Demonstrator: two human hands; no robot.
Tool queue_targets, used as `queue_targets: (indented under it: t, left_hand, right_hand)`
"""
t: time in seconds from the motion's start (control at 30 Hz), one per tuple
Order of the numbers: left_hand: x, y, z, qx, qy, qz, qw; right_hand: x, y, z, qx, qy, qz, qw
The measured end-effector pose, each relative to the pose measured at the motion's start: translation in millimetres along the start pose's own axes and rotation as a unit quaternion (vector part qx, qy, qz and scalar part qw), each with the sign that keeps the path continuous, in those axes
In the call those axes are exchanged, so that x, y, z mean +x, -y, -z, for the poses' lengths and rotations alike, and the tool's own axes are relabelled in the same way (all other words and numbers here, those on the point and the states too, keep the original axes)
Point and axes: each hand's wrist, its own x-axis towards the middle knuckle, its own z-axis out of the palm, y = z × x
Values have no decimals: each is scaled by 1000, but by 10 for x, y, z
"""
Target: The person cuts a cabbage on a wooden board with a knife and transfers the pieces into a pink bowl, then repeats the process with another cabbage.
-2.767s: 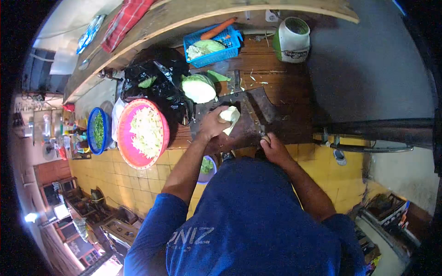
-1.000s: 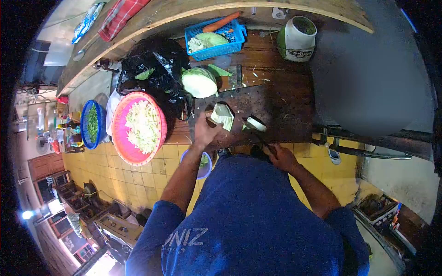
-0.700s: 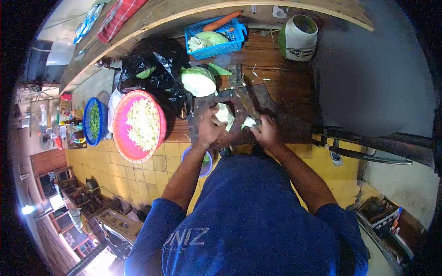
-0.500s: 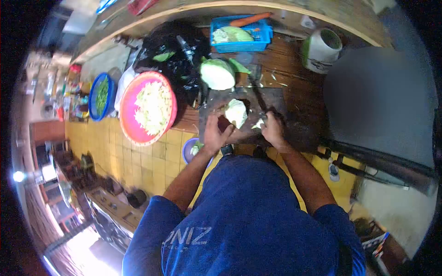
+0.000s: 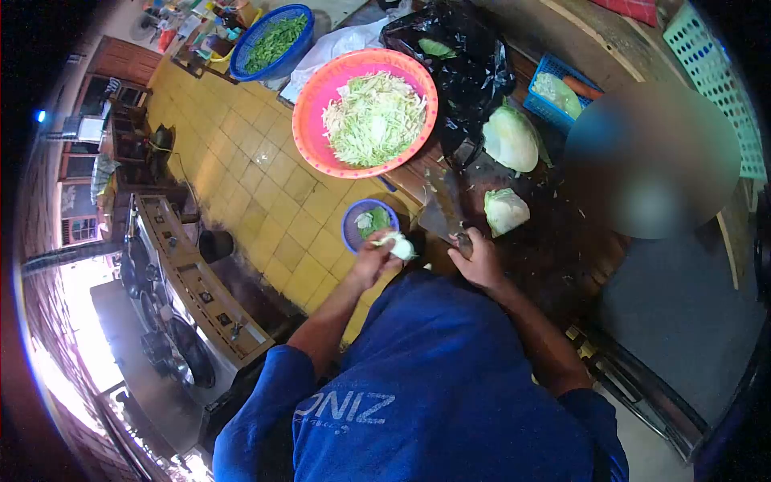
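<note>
Closed around a small pale cabbage piece (image 5: pixel 399 246), my left hand (image 5: pixel 372 263) is beside a small purple basket (image 5: pixel 348 227) with green and white scraps. My right hand (image 5: pixel 479 262) grips the handle of a knife (image 5: pixel 438 210), whose broad blade points up and left. A cut cabbage chunk (image 5: pixel 506 211) rests on the work surface just above my right hand. Farther up lies a larger cabbage half (image 5: pixel 511 140). The pink bowl (image 5: pixel 308 117) holds shredded cabbage.
A blue basket of green vegetables (image 5: pixel 273 45) stands at the upper left. Black plastic (image 5: pixel 474 80) lies beside the pink bowl. A blue crate (image 5: pixel 538 104) holds a carrot and cabbage. A stove (image 5: pixel 197 277) is at the left, across the yellow tiled floor (image 5: pixel 241 165).
The view has turned left. My left hand has lifted a small cabbage piece away toward the purple basket. The cabbage chunk now sits apart from my left hand; the knife remains in my right.
</note>
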Motion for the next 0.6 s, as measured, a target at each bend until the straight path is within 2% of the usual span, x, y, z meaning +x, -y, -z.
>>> queue_targets:
  t: [0.03, 0.07, 0.1, 0.17, 0.2, 0.23, 0.27, 0.33, 0.37, 0.4, 0.43, 0.47, 0.5, 0.53, 0.57, 0.6]
  left_hand:
    - [96, 50, 256, 27, -86, -37, 995]
    - [180, 63, 516, 41, -119, -61, 990]
    - [211, 60, 705, 48, -143, -80, 985]
    - [405, 108, 1069, 58, -150, -94, 982]
    - [572, 202, 1277, 163, -224, -96, 956]
    - [706, 266, 1330, 267, -294, -100, 912]
    - [763, 261, 1205, 273, -280, -100, 915]
    - [784, 173, 885, 320, -103, -186, 923]
    - [819, 167, 618, 356, -48, -216, 908]
    - [822, 177, 244, 390, 9, -245, 887]
    - [690, 105, -264, 370, 47, -245, 895]
    - [526, 13, -795, 350, 85, -243, 901]
    - [458, -62, -1229, 409, 88, -302, 857]
    - [474, -110, -1548, 463, 91, -360, 805]
    - [574, -91, -1714, 470, 103, -361, 799]
    - [693, -52, -1858, 436, 113, -324, 832]
  right_hand:
    - [-35, -61, 42, 3, -15, 3, 1000]
    - [-92, -67, 143, 18, -6, -42, 999]
    - [-163, -79, 227, 14, -9, -47, 999]
    - [-340, -110, 424, -7, -38, -153, 988]
    - [-460, -197, 463, 2, -96, -146, 985]
    - [-576, -276, 531, -3, -110, -153, 982]
    - [-692, -373, 616, 4, -121, -177, 977]
    - [-932, -691, 734, 13, -145, -206, 968]
    - [-1061, -932, 765, -30, -186, -229, 955]
    - [-1157, -1054, 774, -71, -226, -252, 938]
    - [-1208, -1004, 816, -67, -237, -257, 934]
    - [-1239, -863, 894, -11, -231, -284, 931]
    - [-1262, -777, 924, 47, -225, -308, 923]
    - [-1227, -782, 878, 52, -237, -311, 919]
    - [-1125, -799, 805, 116, -282, -255, 918]
    - [-997, -793, 747, 177, -326, -195, 908]
